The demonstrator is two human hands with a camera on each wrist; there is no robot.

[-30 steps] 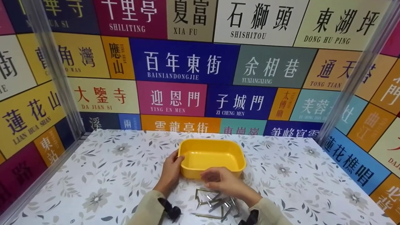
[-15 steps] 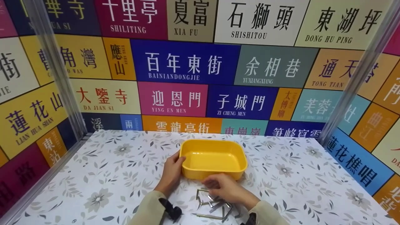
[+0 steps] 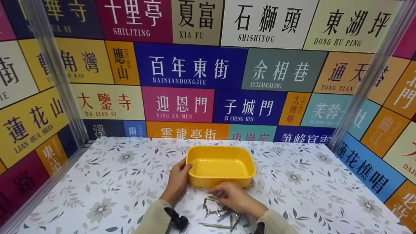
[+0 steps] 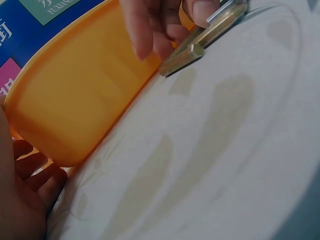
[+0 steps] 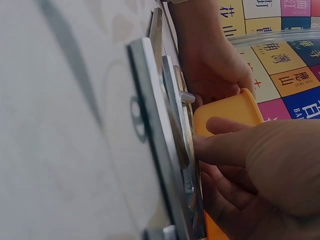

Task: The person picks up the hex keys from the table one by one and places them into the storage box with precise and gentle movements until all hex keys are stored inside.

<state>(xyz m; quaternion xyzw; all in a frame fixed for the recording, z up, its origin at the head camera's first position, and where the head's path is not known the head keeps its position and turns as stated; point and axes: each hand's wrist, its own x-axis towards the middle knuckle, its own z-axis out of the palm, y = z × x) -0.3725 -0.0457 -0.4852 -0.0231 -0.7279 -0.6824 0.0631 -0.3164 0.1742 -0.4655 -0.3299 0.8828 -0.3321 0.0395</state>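
Observation:
A yellow plastic box (image 3: 222,165) stands on the table. My left hand (image 3: 178,177) holds its left end, thumb near the rim; in the left wrist view the fingers (image 4: 42,175) bend against the outer wall. A loose heap of L-shaped metal hex keys (image 3: 219,224) lies in front of the box. My right hand (image 3: 235,198) hangs low over the heap's far right side, fingers loosely bent. In the right wrist view its fingertips (image 5: 202,145) are right at the hex keys (image 5: 175,120), none seen lifted.
The table (image 3: 104,182) has a white cloth with grey leaves and flowers. Colourful sign panels (image 3: 191,66) close off the back and both sides, with clear upright strips (image 3: 65,74) at the corners. Inside the box only its bare yellow floor shows.
My right hand has come down from the box's front wall toward the hex keys, its fingers drawing closer together. The left hand and the box have stayed in place.

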